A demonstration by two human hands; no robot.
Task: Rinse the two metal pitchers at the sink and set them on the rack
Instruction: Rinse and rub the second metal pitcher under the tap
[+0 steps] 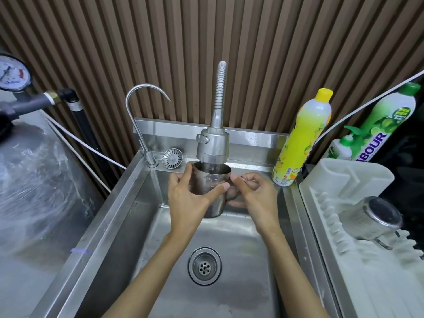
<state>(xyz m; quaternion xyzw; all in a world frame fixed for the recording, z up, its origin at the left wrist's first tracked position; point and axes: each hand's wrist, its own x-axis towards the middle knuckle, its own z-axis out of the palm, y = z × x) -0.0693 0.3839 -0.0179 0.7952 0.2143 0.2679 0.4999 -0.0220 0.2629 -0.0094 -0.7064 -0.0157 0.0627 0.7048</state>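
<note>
1. Presently, the held pitcher (211, 180) is poised upright over the sink (229, 290), its mouth just beneath the spray head (213, 145). The second pitcher (371, 219) is laid on its side on the rack (344, 180) at the right.
2. The body is wrapped by the left hand (190, 198), thumb across the front, while the top of the handle is pinched by the curled fingers of the right hand (254, 193).
3. A slip is judged the chief risk: polished steel, once wetted, offers little friction, and a pinch on a thin handle could be lost as water adds weight (whether water is running cannot be told).
4. The rim could be knocked against the spray head on withdrawal, so close are they set.
5. Materials are noted: a smooth cylindrical pitcher with graduation marks, a brushed steel basin with a round perforated drain (205, 266), and a ribbed white plastic rack, on whose ridges a round pitcher might roll.
</note>
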